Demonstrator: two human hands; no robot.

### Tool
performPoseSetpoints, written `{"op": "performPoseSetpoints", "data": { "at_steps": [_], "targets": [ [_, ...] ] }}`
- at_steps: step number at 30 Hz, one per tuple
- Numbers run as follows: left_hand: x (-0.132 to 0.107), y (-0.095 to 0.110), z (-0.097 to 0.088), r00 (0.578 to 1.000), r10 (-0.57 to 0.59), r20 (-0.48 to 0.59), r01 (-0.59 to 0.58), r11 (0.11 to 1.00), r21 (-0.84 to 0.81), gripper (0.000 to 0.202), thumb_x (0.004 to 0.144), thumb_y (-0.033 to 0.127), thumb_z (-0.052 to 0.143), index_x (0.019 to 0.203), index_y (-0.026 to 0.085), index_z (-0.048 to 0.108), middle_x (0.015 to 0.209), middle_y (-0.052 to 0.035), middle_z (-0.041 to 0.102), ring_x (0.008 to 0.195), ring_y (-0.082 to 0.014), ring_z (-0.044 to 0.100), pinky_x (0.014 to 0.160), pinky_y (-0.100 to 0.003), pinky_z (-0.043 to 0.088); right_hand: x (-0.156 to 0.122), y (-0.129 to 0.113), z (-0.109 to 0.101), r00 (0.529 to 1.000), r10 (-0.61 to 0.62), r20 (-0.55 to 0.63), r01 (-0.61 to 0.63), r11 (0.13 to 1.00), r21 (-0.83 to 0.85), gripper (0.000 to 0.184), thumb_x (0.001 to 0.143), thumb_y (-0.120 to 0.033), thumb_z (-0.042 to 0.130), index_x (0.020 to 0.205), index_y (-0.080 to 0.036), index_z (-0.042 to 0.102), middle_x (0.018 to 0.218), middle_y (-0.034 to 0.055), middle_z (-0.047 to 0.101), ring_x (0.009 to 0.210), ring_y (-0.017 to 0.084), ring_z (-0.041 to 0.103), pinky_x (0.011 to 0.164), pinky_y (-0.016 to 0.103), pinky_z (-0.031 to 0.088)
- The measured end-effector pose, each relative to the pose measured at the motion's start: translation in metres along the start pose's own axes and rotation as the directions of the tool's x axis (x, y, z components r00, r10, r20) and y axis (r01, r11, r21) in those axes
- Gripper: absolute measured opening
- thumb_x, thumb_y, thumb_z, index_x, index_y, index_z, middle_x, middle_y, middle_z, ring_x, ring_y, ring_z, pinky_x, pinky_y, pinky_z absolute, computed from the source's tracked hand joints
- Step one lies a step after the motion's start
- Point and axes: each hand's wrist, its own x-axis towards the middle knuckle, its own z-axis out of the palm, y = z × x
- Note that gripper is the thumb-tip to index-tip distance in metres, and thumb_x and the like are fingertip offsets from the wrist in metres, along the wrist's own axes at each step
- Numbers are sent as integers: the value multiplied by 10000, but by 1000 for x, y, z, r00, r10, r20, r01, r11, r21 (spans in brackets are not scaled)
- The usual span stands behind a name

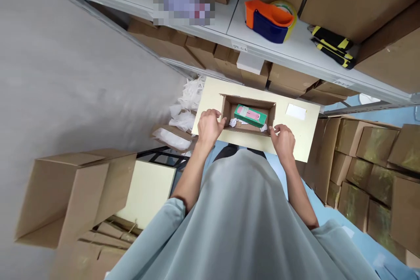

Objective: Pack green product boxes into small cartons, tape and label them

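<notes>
A small open cardboard box point(270, 113) sits on a pale yellow table point(305, 140). Inside it lies a green and pink product box point(250, 115) on crumpled white paper point(233, 122). My left hand point(208, 126) grips the box's left near corner, fingers curled over the edge. My right hand point(283, 139) pinches the near right flap of the box. A white card point(295, 111) lies on the table to the right of the box.
Shelves above hold brown cartons, an orange and blue tape dispenser point(268, 19) and a black-yellow tool point(333, 46). Stacked cartons point(370, 162) stand at right, an open carton point(75, 192) at left. White packing bags point(183, 111) lie left of the table.
</notes>
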Motion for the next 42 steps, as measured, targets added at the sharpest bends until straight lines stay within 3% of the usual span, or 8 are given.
{"op": "performPoseSetpoints", "data": {
  "at_steps": [6,11,15,20,25,32,38,42],
  "targets": [
    [-7,2,2,1000,-18,-20,18,1000,8,91,1000,203,671,1039,205,753,1134,-160,817,1162,-384,735,1026,-479,569,-7,-8,-5,999,45,-8,-45,998,-35,233,1082,-292,570,992,-189,758,1011,119,823,915,264,741,785,324,432],
    [-33,-22,-13,997,5,-82,-8,999,-38,99,988,201,668,1015,209,763,1102,-139,834,1119,-369,756,977,-454,579,-30,-22,-10,995,88,-40,-90,995,-47,221,1050,-284,589,986,-189,779,1038,120,842,889,266,749,761,323,399],
    [-81,-67,-31,985,-23,-173,6,995,-98,77,970,214,686,989,216,760,1064,-120,832,1087,-349,766,964,-431,580,-67,-50,2,998,18,-64,-23,997,-68,221,1038,-303,604,982,-197,789,1027,115,854,907,276,763,773,325,398],
    [-179,-163,-57,937,-167,-305,117,978,-175,54,962,229,700,962,223,754,1022,-106,830,1050,-330,766,967,-423,580,-126,-117,45,983,-178,-39,174,981,-88,231,1024,-340,608,968,-209,790,993,108,856,904,275,769,768,324,415],
    [-306,-270,-74,802,-401,-443,312,913,-262,55,988,235,694,948,248,730,1015,-85,818,1019,-312,744,929,-418,571,-195,-206,112,890,-453,46,455,885,-102,267,1017,-372,581,961,-213,788,977,108,852,882,274,759,761,331,429],
    [-463,-375,-78,532,-675,-511,529,736,-422,55,1015,221,693,969,239,716,1038,-90,807,1004,-301,740,930,-413,561,-288,-328,205,646,-736,201,762,640,-103,293,1008,-385,551,958,-200,773,968,131,837,860,279,737,754,341,430],
    [-533,-413,-59,285,-828,-483,616,544,-570,87,1040,223,662,981,236,724,1070,-100,803,1033,-293,746,951,-403,549,-339,-402,260,406,-856,321,910,410,-59,283,1011,-375,543,959,-196,755,936,131,815,851,268,709,766,340,443],
    [-544,-429,-53,183,-889,-420,644,431,-631,90,1038,231,655,994,230,733,1079,-107,803,1046,-295,756,946,-399,551,-356,-436,286,324,-867,378,944,322,-70,270,1015,-364,539,969,-200,749,952,122,817,866,266,711,779,338,443]
  ]
}}
